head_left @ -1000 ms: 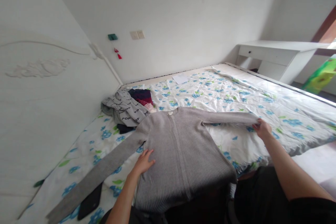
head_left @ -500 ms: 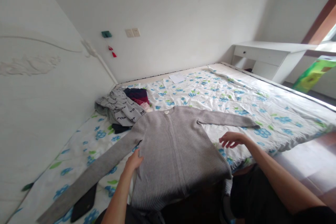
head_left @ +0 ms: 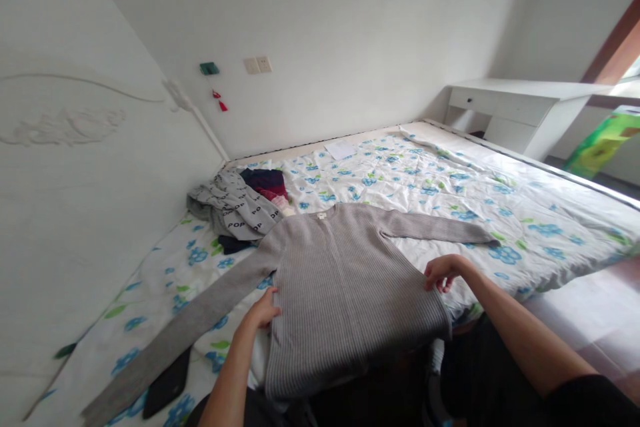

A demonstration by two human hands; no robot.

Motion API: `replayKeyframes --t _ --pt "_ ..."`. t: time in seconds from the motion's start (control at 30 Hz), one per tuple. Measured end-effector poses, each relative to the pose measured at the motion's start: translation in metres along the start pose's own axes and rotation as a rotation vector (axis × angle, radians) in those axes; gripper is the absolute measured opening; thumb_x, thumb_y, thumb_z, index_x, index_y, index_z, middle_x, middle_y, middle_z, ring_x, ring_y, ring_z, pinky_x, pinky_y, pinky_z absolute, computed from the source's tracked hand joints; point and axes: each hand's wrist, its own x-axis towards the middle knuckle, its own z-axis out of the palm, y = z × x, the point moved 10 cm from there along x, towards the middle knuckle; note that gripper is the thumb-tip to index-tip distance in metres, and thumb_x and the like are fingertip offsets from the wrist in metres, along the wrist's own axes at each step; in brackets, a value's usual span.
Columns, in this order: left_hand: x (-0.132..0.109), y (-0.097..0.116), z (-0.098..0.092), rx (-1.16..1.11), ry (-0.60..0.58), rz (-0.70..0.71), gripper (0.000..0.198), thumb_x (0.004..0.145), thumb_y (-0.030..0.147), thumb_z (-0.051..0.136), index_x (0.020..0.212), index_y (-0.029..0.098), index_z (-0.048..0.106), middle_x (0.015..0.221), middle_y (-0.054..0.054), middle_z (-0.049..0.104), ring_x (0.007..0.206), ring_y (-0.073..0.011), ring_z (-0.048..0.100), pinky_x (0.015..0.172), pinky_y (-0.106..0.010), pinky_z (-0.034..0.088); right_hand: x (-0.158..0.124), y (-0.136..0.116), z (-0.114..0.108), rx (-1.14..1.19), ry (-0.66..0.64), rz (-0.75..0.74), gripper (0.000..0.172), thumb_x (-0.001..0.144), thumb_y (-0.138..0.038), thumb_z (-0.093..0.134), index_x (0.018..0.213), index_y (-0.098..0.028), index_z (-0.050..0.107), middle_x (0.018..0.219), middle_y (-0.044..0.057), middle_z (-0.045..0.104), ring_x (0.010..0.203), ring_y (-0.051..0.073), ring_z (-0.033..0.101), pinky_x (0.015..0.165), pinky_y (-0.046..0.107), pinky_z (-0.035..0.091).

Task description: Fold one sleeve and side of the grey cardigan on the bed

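We have the grey sweater [head_left: 340, 287] spread between our hands on the flowered bedsheet [head_left: 395, 173], its collar pointing away from us and its hem nearest us. Our left hand [head_left: 263, 309] rests at the garment's left side edge, thumb and fingers a little apart; we cannot tell whether it grips the knit. Our right hand [head_left: 440, 272] pinches the opposite side edge, its remaining fingers hanging loosely curled. Beyond our hands, inside the neckline, we see a small pale label [head_left: 321, 216], its writing too small to read. Ahead of our left hand, near the sweater's shoulder, lies a crumpled grey printed cloth [head_left: 243, 210], on which we read "POP" in dark capitals, repeated and partly lost in the folds. Just behind it sits a dark blue and red cloth [head_left: 267, 181]. To the left of our left hand, a black flat object [head_left: 167, 383] lies partly beneath the sleeve. Far ahead of both hands we see a white sheet of paper [head_left: 340, 149], with no readable print.
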Motion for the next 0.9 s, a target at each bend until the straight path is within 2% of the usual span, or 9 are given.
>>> replayKeyframes --t 0.07,0.13,0.23,0.33,0.43,0.53,0.63,0.73,0.9 --pt "0.002 -0.004 0.002 0.005 -0.026 -0.045 0.082 0.081 0.025 0.076 0.16 0.014 0.055 0.111 -0.013 0.085 0.09 -0.0344 0.084 0.081 -0.039 0.063 0.002 0.005 -0.012 0.094 0.069 0.0 0.03 0.083 -0.037 0.099 0.092 -0.016 0.079 0.086 0.008 0.079 0.07 0.016 0.071 0.066 0.023 0.059" --pt "0.005 -0.001 -0.003 0.026 0.001 -0.013 0.073 0.084 0.027 0.076 0.154 0.015 0.061 0.12 -0.014 0.085 0.102 -0.0326 0.084 0.093 -0.037 0.063 0.002 0.009 -0.037 0.286 0.222 -0.053 0.033 0.093 -0.042 0.093 0.111 -0.017 0.08 0.099 0.011 0.083 0.076 0.017 0.075 0.07 0.024 0.062" --pt "0.009 0.006 -0.012 0.12 0.079 0.043 0.06 0.091 0.033 0.07 0.148 0.015 0.067 0.134 -0.018 0.082 0.126 -0.0338 0.079 0.112 -0.039 0.058 -0.003 0.026 -0.085 0.668 0.521 -0.155 0.052 0.103 -0.05 0.084 0.143 -0.021 0.068 0.114 0.013 0.082 0.086 0.019 0.079 0.079 0.029 0.067" --pt "0.009 0.012 -0.019 0.21 0.169 0.067 0.063 0.096 0.038 0.067 0.155 0.015 0.067 0.149 -0.022 0.075 0.142 -0.0361 0.072 0.123 -0.042 0.052 -0.007 0.059 -0.117 0.976 0.761 -0.174 0.066 0.102 -0.056 0.085 0.156 -0.028 0.058 0.125 0.014 0.076 0.088 0.021 0.08 0.083 0.033 0.069" --pt "0.007 0.021 -0.018 0.245 0.19 0.097 0.068 0.099 0.037 0.064 0.164 0.015 0.062 0.169 -0.024 0.061 0.156 -0.0354 0.063 0.13 -0.042 0.047 -0.007 0.083 -0.134 1.159 0.913 -0.167 0.059 0.102 -0.052 0.085 0.152 -0.034 0.06 0.135 0.011 0.071 0.086 0.018 0.076 0.081 0.032 0.069" --pt "0.006 0.028 -0.009 0.273 0.13 0.143 0.071 0.1 0.037 0.063 0.166 0.013 0.059 0.18 -0.024 0.051 0.168 -0.0343 0.051 0.135 -0.042 0.041 -0.014 0.097 -0.153 1.27 1.057 -0.192 0.04 0.103 -0.038 0.077 0.141 -0.033 0.066 0.13 0.005 0.071 0.079 0.012 0.068 0.074 0.024 0.066" --pt "0.005 0.03 0.0 0.29 0.058 0.168 0.075 0.095 0.038 0.068 0.166 0.015 0.06 0.177 -0.021 0.056 0.17 -0.0339 0.048 0.137 -0.041 0.038 -0.03 0.108 -0.183 1.398 1.21 -0.338 0.034 0.099 -0.024 0.068 0.133 -0.031 0.071 0.12 -0.001 0.072 0.077 0.009 0.066 0.067 0.016 0.06" --pt "0.005 0.029 0.002 0.287 0.037 0.169 0.078 0.091 0.038 0.071 0.165 0.016 0.059 0.175 -0.021 0.059 0.169 -0.0351 0.049 0.137 -0.044 0.039 -0.039 0.128 -0.205 1.511 1.307 -0.48 0.033 0.092 -0.02 0.068 0.124 -0.029 0.073 0.112 -0.002 0.072 0.078 0.01 0.067 0.06 0.014 0.056" --pt "0.008 0.029 0.002 0.311 0.036 0.177 0.077 0.094 0.039 0.069 0.165 0.013 0.059 0.177 -0.024 0.055 0.169 -0.0359 0.049 0.137 -0.043 0.039 -0.018 0.175 -0.193 1.56 1.237 -0.248 0.024 0.084 -0.013 0.074 0.104 -0.026 0.067 0.094 -0.003 0.064 0.07 0.012 0.058 0.059 0.019 0.061"
